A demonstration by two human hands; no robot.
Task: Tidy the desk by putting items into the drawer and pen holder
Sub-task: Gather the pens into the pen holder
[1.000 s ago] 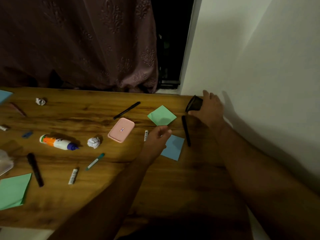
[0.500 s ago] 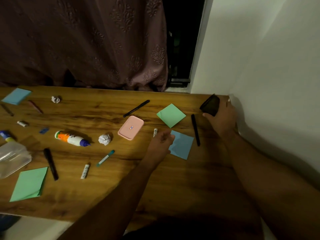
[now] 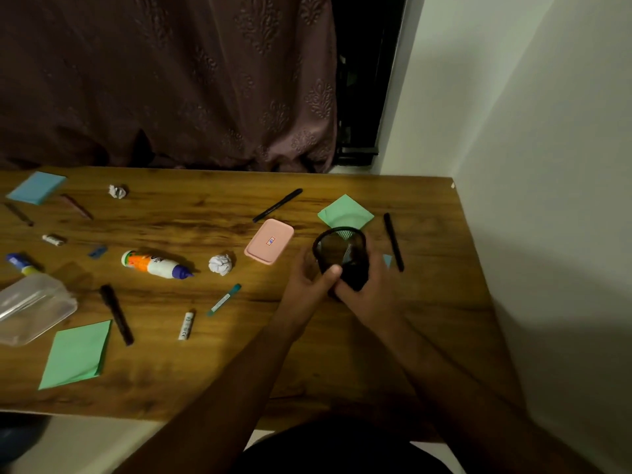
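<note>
Head view: both hands meet on the black mesh pen holder (image 3: 342,254), tilted with its open mouth toward the camera, over the right part of the wooden desk (image 3: 342,354). The left hand (image 3: 307,285) wraps it from the left with the thumb across its front; the right hand (image 3: 369,292) cups it from the right and below, fingers curled round the wall. Something slim shows inside; what it is cannot be told.

The desk's right edge runs along the white wall (image 3: 547,200), its far edge under the curtain (image 3: 171,80); the near edge is by the person's body. Bare wood lies between the forearms and toward the near right corner.

Counted: two green note pads, one (image 3: 345,213) just behind the holder, one (image 3: 77,354) near left; one blue pad (image 3: 37,187) at far left, and a blue corner (image 3: 387,260) showing beside the right hand. Two paper balls (image 3: 220,264) (image 3: 117,191). Three black pens (image 3: 277,205) (image 3: 394,241) (image 3: 117,314). One pink case (image 3: 269,246), one glue bottle (image 3: 154,265), one teal pen (image 3: 224,300), one white stick (image 3: 186,325), one clear box (image 3: 32,307)
</note>
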